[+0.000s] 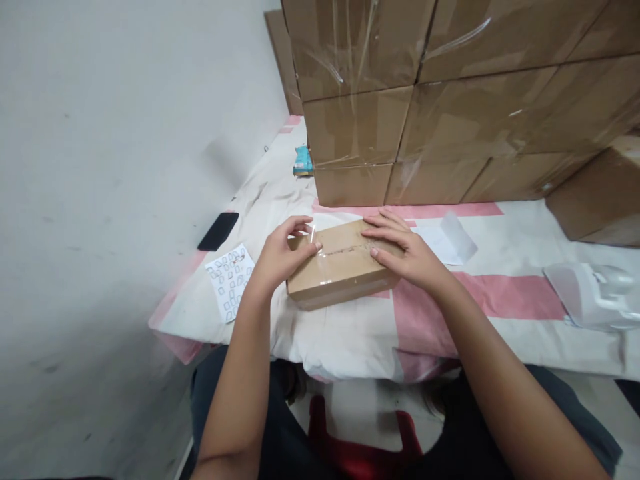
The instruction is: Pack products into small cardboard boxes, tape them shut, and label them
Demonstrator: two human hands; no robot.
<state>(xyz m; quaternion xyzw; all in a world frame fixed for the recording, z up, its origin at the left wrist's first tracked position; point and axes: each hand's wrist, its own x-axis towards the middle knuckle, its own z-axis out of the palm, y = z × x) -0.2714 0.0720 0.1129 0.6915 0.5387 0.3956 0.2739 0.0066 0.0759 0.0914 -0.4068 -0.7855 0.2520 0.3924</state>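
A small brown cardboard box [340,267] lies at a slant on the cloth-covered table, with shiny clear tape over its top seam. My left hand [287,253] is closed around its left end, thumb on the top face and fingers curled at the far edge. A glint of clear tape shows between that thumb and the fingers. At the box's right end rests my right hand [403,247], its fingers stretched out over the top and far edge, thumb apart from them. The underside of the box is hidden.
Behind stands a stack of large taped cartons [360,127], with another carton [600,193] at right. On the cloth [330,340] lie a black phone-like slab [219,231], a sheet with small drawings [230,283], a blue packet [303,161], white paper [440,243] and a white plastic object [600,293]. A wall is at left.
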